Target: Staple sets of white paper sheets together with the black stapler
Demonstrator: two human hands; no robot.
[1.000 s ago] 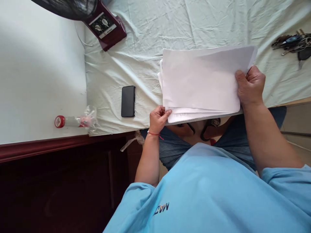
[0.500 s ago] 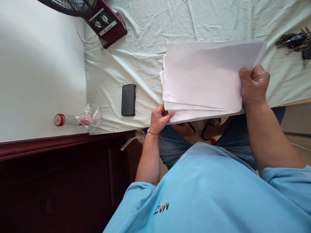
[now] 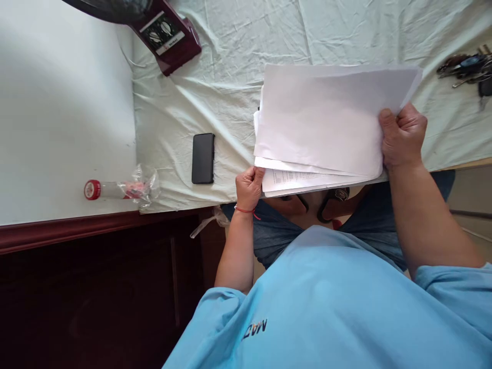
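Fingers (image 3: pixel 258 174) of our left hand (image 3: pixel 249 188) pinch a lower printed sheet; our right hand (image 3: pixel 402 134) grips the loose white paper stack (image 3: pixel 319 120) at centre frame, overhanging the cloth-covered worktop (image 3: pixel 215 92). We judge uneven sheets could slip floorward.

Two hands, left hand (image 3: pixel 249 188) and right hand (image 3: pixel 402 134), one stack of paper sheets (image 3: pixel 323 123), one black phone (image 3: pixel 203 158), one bunch of keys (image 3: pixel 467 69), one red-capped bottle (image 3: pixel 111 190), one fan base (image 3: pixel 167 33)
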